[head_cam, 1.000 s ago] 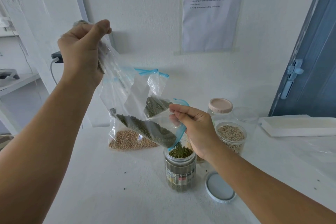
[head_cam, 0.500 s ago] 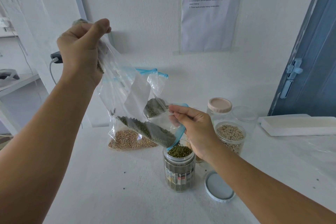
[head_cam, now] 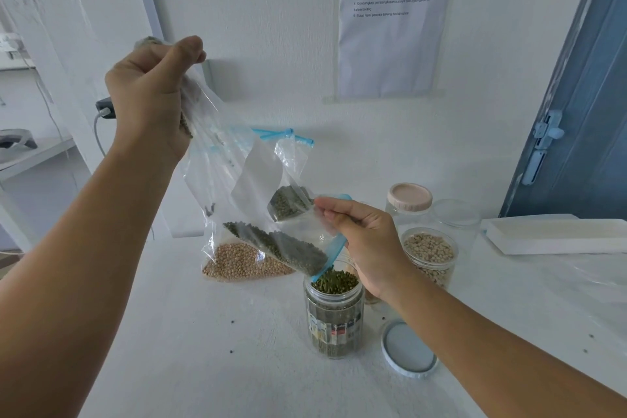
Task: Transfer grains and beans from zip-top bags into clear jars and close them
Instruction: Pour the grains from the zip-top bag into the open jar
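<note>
I hold a clear zip-top bag [head_cam: 258, 180] of green mung beans tilted mouth-down over an open clear jar [head_cam: 334, 312] that is nearly full of green beans. My left hand [head_cam: 149, 95] grips the bag's bottom corner, raised high at the left. My right hand [head_cam: 363, 241] pinches the bag's blue zip edge just above the jar's rim. The remaining beans lie along the bag's lower side near the mouth. The jar's white lid [head_cam: 409, 349] lies flat on the table to its right.
Behind the jar, a bag of tan grains [head_cam: 242, 263] lies on the white table. To the right stand an open jar of pale beans [head_cam: 431, 256], a jar with a pink lid [head_cam: 410, 198] and an empty clear jar [head_cam: 458, 214]. A white box [head_cam: 556, 234] sits far right.
More beans have slid out of the bag into the jar, and the bean level in the jar has risen slightly. Both hands have stayed about where they were.
</note>
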